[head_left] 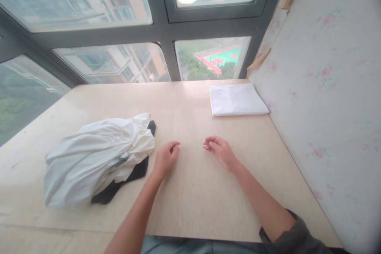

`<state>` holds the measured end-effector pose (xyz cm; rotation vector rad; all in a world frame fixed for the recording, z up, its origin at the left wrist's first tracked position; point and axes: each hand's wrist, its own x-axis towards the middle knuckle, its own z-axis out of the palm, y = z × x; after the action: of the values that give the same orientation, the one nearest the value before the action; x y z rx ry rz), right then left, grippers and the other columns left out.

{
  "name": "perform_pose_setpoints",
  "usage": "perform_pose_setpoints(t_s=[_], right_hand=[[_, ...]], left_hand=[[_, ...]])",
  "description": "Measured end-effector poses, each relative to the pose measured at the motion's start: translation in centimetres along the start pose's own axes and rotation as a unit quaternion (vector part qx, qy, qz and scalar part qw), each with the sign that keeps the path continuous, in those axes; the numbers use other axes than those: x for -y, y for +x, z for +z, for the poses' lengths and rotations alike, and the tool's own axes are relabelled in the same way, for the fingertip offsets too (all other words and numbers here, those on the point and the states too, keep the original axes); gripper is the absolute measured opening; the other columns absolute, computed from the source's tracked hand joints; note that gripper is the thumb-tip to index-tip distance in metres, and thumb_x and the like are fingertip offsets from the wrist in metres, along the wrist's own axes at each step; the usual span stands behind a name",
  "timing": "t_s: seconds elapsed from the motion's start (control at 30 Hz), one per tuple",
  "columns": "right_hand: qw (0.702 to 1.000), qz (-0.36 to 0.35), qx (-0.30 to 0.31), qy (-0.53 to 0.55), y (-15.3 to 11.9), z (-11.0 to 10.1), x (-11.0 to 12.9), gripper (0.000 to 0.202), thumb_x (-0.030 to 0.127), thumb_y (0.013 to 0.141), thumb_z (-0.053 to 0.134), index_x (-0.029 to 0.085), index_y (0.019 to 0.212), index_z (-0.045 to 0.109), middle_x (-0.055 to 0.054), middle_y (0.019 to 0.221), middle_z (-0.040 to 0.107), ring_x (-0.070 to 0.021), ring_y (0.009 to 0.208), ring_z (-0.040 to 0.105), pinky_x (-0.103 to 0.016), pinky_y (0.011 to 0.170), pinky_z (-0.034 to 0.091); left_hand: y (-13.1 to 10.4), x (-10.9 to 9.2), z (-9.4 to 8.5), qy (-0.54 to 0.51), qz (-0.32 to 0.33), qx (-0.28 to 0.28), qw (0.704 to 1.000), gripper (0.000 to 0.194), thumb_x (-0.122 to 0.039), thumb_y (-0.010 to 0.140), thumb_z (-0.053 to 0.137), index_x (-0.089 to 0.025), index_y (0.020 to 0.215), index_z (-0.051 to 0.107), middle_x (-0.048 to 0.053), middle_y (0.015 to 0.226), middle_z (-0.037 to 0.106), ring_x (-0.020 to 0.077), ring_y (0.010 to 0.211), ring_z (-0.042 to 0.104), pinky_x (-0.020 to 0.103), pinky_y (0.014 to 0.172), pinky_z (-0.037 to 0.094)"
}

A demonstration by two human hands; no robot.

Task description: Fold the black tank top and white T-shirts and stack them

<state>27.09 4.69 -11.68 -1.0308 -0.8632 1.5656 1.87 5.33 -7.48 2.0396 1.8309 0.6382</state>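
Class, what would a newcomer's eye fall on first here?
Probably the rumpled white cloth over black fabric, left of the bare left hand. Then the folded rectangular white cloth beyond the bare right hand, beside the pink-flowered wall, and the green sports court outside the window.

No readable text in our view.
We can make out no words, labels, brands or numbers; a small dark patch (120,160) on the rumpled white cloth (80,154) is too blurred for us to tell whether it is a print or a label.
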Motion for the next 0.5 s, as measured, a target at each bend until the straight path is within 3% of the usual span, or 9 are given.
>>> perform_pose_setpoints(t_s=[0.1, 0.17, 0.23, 0.3, 0.37, 0.43, 0.5], right_hand=[[0.978, -0.07, -0.071, -0.184, 2.6, -2.9, 2.1, 0.021, 0.035, 0.079, 0.061, 0.02, 0.09, 0.071, -0.005, 0.087, 0.071, -0.0184, 0.079, 0.065, -0.038, 0.085, 0.051], [0.92, -0.123, -0.161, -0.336, 5.3, -5.9, 4.5, 0.023, 0.03, 0.079, 0.054, 0.019, 0.087, 0.072, -0.006, 0.081, 0.07, -0.0219, 0.08, 0.064, -0.04, 0.084, 0.05], [0.845, -0.192, -0.217, -0.45, 8.3, -9.1, 7.1, 0.029, 0.023, 0.08, 0.046, 0.018, 0.091, 0.073, -0.01, 0.094, 0.072, -0.0257, 0.094, 0.064, -0.043, 0.093, 0.047], [0.773, -0.227, -0.213, -0.552, 11.4, -11.9, 9.3, 0.038, 0.016, 0.08, 0.043, 0.015, 0.104, 0.073, -0.014, 0.112, 0.07, -0.0285, 0.108, 0.06, -0.045, 0.099, 0.044], [0.711, -0.184, -0.191, -0.651, 14.0, -13.8, 10.8, 0.049, 0.014, 0.078, 0.047, 0.014, 0.123, 0.067, -0.016, 0.132, 0.062, -0.0314, 0.119, 0.054, -0.047, 0.102, 0.042], [0.674, -0.124, -0.163, -0.709, 15.8, -14.9, 11.6, 0.057, 0.018, 0.077, 0.054, 0.016, 0.133, 0.062, -0.015, 0.142, 0.054, -0.0344, 0.123, 0.05, -0.05, 0.101, 0.041], [0.664, -0.093, -0.139, -0.729, 16.9, -15.2, 12.1, 0.058, 0.022, 0.076, 0.06, 0.02, 0.133, 0.063, -0.013, 0.143, 0.054, -0.0358, 0.123, 0.049, -0.051, 0.101, 0.041]], left_hand=[[-0.3, -1.0, 2.8, -0.007, 0.004, 0.007, 1.0, 0.03, -0.037, 0.096, 0.043, -0.024, 0.099, 0.07, 0.005, 0.1, 0.075, 0.0227, 0.093, 0.068, 0.034, 0.081, 0.049], [-0.2, -0.9, 3.1, -0.012, -0.001, 0.006, 1.0, 0.03, -0.037, 0.097, 0.041, -0.024, 0.1, 0.069, 0.006, 0.099, 0.075, 0.023, 0.092, 0.068, 0.034, 0.08, 0.048], [-0.1, -0.5, 2.9, -0.018, -0.002, 0.008, 1.0, 0.03, -0.036, 0.097, 0.042, -0.023, 0.099, 0.068, 0.006, 0.097, 0.075, 0.0221, 0.088, 0.068, 0.034, 0.079, 0.049], [-0.1, -0.2, 2.6, -0.023, -0.001, 0.009, 1.0, 0.029, -0.036, 0.096, 0.042, -0.024, 0.099, 0.068, 0.005, 0.098, 0.075, 0.0215, 0.087, 0.068, 0.033, 0.079, 0.049], [-0.1, -0.1, 2.6, -0.026, -0.003, 0.006, 1.0, 0.028, -0.036, 0.096, 0.043, -0.024, 0.099, 0.068, 0.005, 0.098, 0.075, 0.0212, 0.088, 0.068, 0.032, 0.078, 0.049], [-0.1, -0.1, 2.7, -0.029, -0.007, 0.003, 1.0, 0.029, -0.036, 0.097, 0.043, -0.024, 0.1, 0.069, 0.005, 0.098, 0.075, 0.0211, 0.087, 0.068, 0.032, 0.078, 0.049], [-0.2, -0.1, 2.9, -0.033, -0.011, 0.002, 0.999, 0.029, -0.036, 0.097, 0.043, -0.023, 0.1, 0.069, 0.005, 0.098, 0.075, 0.021, 0.087, 0.068, 0.032, 0.078, 0.049]])
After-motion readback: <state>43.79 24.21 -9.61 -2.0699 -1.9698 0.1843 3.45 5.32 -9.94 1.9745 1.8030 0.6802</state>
